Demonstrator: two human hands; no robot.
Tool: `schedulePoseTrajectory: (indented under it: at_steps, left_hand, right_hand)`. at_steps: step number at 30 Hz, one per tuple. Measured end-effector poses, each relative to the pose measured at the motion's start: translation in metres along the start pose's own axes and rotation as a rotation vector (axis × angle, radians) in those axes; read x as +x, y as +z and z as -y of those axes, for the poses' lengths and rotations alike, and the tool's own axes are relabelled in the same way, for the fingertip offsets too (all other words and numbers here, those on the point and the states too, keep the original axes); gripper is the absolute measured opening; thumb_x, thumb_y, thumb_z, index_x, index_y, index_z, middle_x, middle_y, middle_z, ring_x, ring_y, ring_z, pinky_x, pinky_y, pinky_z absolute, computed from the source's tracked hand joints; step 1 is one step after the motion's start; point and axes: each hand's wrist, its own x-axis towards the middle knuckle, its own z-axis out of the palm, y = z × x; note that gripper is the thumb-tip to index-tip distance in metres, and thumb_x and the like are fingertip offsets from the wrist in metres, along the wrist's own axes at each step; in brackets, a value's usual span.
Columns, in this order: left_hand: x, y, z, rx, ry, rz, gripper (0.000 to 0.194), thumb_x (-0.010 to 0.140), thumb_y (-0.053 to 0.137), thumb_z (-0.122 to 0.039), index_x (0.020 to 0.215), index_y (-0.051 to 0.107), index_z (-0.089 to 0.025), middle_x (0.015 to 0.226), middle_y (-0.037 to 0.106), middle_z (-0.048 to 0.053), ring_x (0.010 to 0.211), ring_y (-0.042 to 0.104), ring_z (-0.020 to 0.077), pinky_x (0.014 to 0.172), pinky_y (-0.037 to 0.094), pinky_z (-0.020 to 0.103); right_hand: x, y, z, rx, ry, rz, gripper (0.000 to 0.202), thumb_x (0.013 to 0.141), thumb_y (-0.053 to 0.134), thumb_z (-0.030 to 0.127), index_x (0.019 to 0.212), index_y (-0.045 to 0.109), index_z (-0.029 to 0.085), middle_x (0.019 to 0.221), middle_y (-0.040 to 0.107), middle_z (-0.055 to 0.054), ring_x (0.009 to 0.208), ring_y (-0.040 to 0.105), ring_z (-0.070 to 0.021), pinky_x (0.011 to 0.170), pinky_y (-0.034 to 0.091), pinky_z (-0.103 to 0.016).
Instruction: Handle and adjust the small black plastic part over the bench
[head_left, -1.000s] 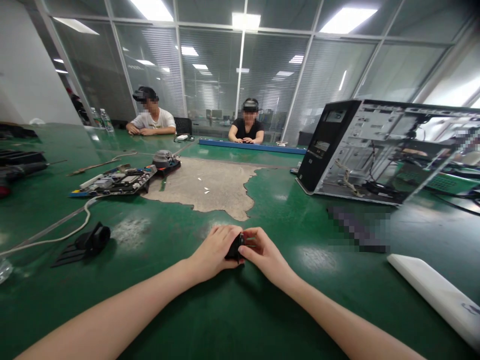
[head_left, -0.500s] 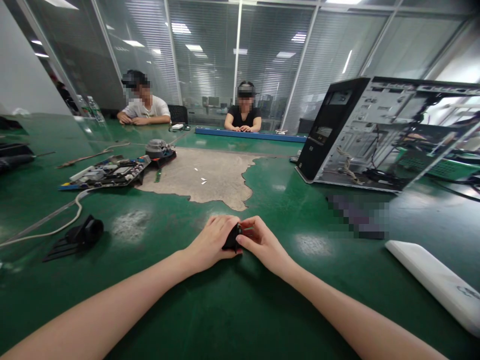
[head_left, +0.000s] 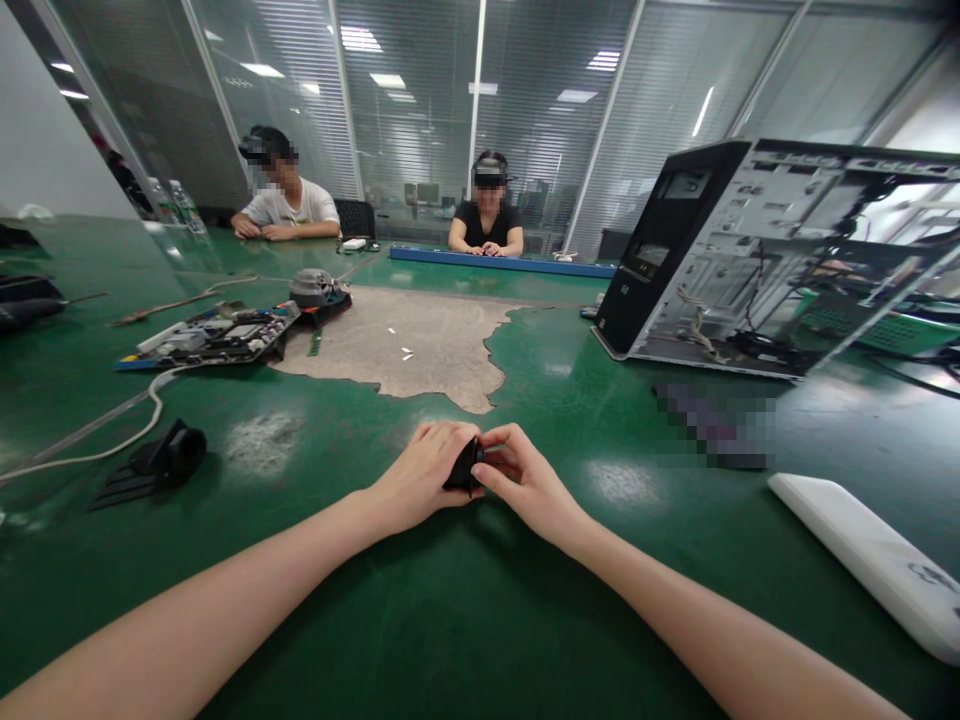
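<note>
Between my two hands is a small black part (head_left: 460, 468), mostly covered by fingers, so its exact kind is hidden. My left hand (head_left: 429, 462) wraps over its left side, with the back of the hand facing up. From the right, the thumb and fingers of my right hand (head_left: 519, 470) pinch its edge. Both hands are just above the green tabletop (head_left: 480, 620). A black plastic piece with a round end and slats (head_left: 161, 460) lies to the left.
An open computer case (head_left: 667, 260) stands at the right, with a white slab (head_left: 862, 560) before it. Left are a circuit board (head_left: 225, 335), a fan cooler (head_left: 319, 287) and a pale cable (head_left: 156, 405). A blue bar (head_left: 495, 259) lies before two seated people.
The whole view has shifted slightly as my head moved. Both hands keep their hold on the black part, with hardly any visible shift of the fingers.
</note>
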Motion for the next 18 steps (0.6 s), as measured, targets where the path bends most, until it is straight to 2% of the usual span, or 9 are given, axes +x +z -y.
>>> schedulePoseTrajectory:
  at_steps: [3, 6, 11, 15, 18]
  left_hand:
    - [-0.0002, -0.0004, 0.0001, -0.007, 0.005, 0.000, 0.054, 0.071, 0.063, -0.025, 0.114, 0.030, -0.022, 0.108, 0.051, 0.005, 0.102, 0.046, 0.0226, 0.086, 0.032, 0.037]
    - [-0.0002, -0.0008, 0.0004, -0.014, 0.001, 0.007, 0.053, 0.071, 0.062, -0.021, 0.114, 0.031, -0.022, 0.108, 0.051, 0.005, 0.102, 0.047, 0.0222, 0.086, 0.031, 0.036]
    - [0.0005, -0.0010, 0.0004, -0.014, 0.000, 0.012, 0.056, 0.070, 0.065, -0.023, 0.114, 0.031, -0.022, 0.110, 0.050, 0.005, 0.102, 0.046, 0.0221, 0.086, 0.032, 0.036]
    - [0.0003, -0.0006, -0.0002, -0.008, -0.013, 0.003, 0.054, 0.070, 0.065, -0.026, 0.113, 0.032, -0.021, 0.108, 0.051, 0.005, 0.101, 0.047, 0.0221, 0.085, 0.032, 0.036]
    - [0.0003, -0.0013, -0.0009, -0.012, -0.018, 0.003, 0.054, 0.070, 0.065, -0.026, 0.113, 0.032, -0.021, 0.107, 0.051, 0.005, 0.101, 0.047, 0.0224, 0.085, 0.033, 0.036]
  right_hand:
    - [-0.0005, -0.0018, 0.0003, -0.006, 0.007, 0.048, 0.023, 0.077, 0.057, 0.025, 0.096, 0.045, 0.021, 0.093, 0.055, -0.002, 0.087, 0.057, -0.0153, 0.076, 0.051, -0.033]
    - [-0.0053, -0.0017, 0.0020, -0.059, -0.055, 0.089, 0.022, 0.078, 0.056, 0.022, 0.098, 0.046, 0.022, 0.093, 0.054, -0.001, 0.088, 0.057, -0.0143, 0.083, 0.049, -0.034]
    - [-0.0063, 0.0021, 0.0023, -0.111, -0.155, -0.015, 0.008, 0.079, 0.053, 0.023, 0.087, 0.051, 0.021, 0.100, 0.050, -0.003, 0.094, 0.054, -0.0152, 0.083, 0.047, -0.032]
    - [-0.0001, 0.0031, 0.0009, -0.019, -0.048, -0.063, 0.017, 0.077, 0.057, 0.025, 0.089, 0.046, 0.021, 0.089, 0.054, -0.001, 0.086, 0.057, -0.0145, 0.080, 0.048, -0.033]
    - [0.0000, 0.0013, 0.0013, 0.010, 0.016, -0.004, 0.020, 0.077, 0.056, 0.027, 0.093, 0.045, 0.021, 0.089, 0.055, -0.001, 0.085, 0.057, -0.0144, 0.077, 0.049, -0.032]
